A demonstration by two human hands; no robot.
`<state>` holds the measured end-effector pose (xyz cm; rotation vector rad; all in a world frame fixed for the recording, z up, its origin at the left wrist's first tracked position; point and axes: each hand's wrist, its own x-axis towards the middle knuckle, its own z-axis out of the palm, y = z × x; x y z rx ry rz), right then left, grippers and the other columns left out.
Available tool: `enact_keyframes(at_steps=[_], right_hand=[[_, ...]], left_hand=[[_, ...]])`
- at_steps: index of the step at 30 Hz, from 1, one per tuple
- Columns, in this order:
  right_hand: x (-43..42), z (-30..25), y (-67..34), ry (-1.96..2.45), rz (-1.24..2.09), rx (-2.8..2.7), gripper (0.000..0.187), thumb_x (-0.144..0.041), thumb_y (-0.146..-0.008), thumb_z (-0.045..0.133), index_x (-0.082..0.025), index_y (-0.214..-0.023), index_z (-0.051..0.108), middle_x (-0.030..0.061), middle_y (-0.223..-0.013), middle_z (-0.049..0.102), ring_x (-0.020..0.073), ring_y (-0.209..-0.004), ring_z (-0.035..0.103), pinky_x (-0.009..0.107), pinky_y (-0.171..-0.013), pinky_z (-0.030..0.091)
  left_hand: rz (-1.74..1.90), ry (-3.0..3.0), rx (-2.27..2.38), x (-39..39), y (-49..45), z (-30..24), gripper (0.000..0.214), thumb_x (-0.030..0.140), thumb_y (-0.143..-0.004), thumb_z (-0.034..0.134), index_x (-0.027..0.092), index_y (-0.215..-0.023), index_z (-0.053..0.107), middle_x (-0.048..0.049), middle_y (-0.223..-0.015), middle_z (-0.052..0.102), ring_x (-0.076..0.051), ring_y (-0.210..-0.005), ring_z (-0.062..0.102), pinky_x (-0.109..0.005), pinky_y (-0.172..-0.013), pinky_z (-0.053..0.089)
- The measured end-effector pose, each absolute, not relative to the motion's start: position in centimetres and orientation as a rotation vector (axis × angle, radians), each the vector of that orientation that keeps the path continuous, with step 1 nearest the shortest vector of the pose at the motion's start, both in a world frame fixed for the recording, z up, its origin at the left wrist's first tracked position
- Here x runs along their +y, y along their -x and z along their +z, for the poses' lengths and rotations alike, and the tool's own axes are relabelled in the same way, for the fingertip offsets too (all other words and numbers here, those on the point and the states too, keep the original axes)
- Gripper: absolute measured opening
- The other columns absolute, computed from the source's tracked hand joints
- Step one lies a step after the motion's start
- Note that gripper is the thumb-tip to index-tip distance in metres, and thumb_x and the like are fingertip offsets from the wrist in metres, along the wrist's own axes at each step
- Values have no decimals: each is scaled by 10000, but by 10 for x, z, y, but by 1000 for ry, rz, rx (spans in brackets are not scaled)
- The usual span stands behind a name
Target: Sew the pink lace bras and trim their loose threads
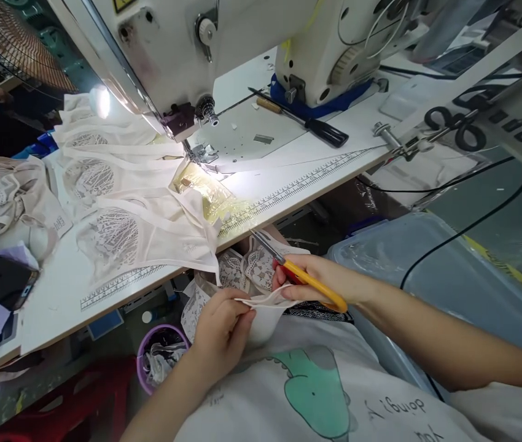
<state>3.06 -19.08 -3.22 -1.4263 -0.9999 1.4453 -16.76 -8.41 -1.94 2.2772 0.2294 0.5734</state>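
Note:
Over my lap, my left hand (224, 328) pinches the edge of a white lace bra (261, 319) between thumb and fingers. My right hand (304, 279) is closed around scissors (319, 288) with orange handles, and their metal blades point up and left toward the table edge. The bra's edge stretches from my left fingertips to just below my right hand; whether the right fingers also grip it I cannot tell. Lace cups of the bra hang between the table and my lap. More white lace bras (155, 236) lie in a row on the table, left of the sewing machine's needle.
A sewing machine (242, 31) stands over the white table (288, 184), which has a printed ruler along its edge. A black-handled screwdriver (325, 131) lies behind the needle. A phone (7, 281) sits at far left. Below are a purple bin (141, 362) and a plastic tub (427, 264).

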Motion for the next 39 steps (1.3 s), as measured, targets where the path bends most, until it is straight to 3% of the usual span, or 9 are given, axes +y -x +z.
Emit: enact_keyframes(at_steps=[6, 11, 17, 22, 25, 30, 35, 39], right_hand=[[-192, -38, -28, 1517, 1298, -1058, 213, -342, -734, 613, -178, -699, 481, -14, -675, 510, 117, -576, 449, 225, -498, 361], [-190, -47, -25, 1471, 1412, -988, 196, -354, -752, 581, -188, -711, 486, -1, -693, 553, 145, -622, 539, 254, -565, 435], [-182, -47, -27, 1539, 1513, -1039, 93, -207, -608, 588, -170, -691, 568, -13, -645, 586, 141, -570, 529, 234, -511, 402], [-179, -57, -26, 1742, 1295, -1026, 165, -130, -515, 583, -200, -544, 437, -56, -526, 434, 125, -547, 404, 220, -469, 292], [-179, -56, -24, 1755, 1257, -981, 171, -132, -520, 552, -207, -630, 445, -37, -624, 494, 144, -620, 447, 230, -515, 335], [-183, -44, -22, 1572, 1471, -930, 204, -257, -584, 568, -194, -755, 477, 4, -733, 577, 145, -632, 520, 251, -557, 416], [-183, -45, -26, 1501, 1598, -864, 265, -389, -635, 584, -201, -701, 410, 50, -783, 622, 128, -572, 536, 229, -479, 375], [-182, -52, -29, 1506, 1621, -889, 189, -335, -607, 520, -205, -684, 407, 58, -809, 648, 127, -551, 534, 220, -443, 340]], left_hand=[[736, -2207, 454, -88, 163, -19, 139, 60, -810, 507, 188, -761, 487, -32, -807, 581, -124, -745, 579, -231, -628, 483], [705, -2284, 109, -92, 160, -20, 136, 42, -808, 492, 176, -833, 501, -58, -826, 606, -136, -749, 584, -247, -648, 500], [655, -2297, 16, -93, 162, -20, 143, 27, -794, 498, 157, -853, 511, -90, -837, 610, -155, -756, 573, -275, -654, 503], [654, -2291, 46, -97, 158, -21, 131, 31, -796, 487, 159, -816, 502, -86, -814, 611, -152, -745, 573, -266, -656, 498], [634, -2290, 31, -99, 157, -25, 119, 51, -811, 473, 167, -802, 497, -81, -808, 613, -149, -724, 570, -267, -648, 494], [621, -2300, 64, -99, 159, -31, 116, 59, -817, 469, 171, -817, 499, -87, -838, 614, -159, -748, 570, -285, -655, 490], [596, -2309, -104, -99, 158, -26, 121, 39, -812, 453, 155, -816, 487, -105, -845, 626, -163, -756, 560, -284, -659, 492], [548, -2306, -162, -99, 159, -24, 129, 24, -796, 468, 152, -809, 482, -113, -849, 630, -172, -767, 559, -302, -674, 497]])
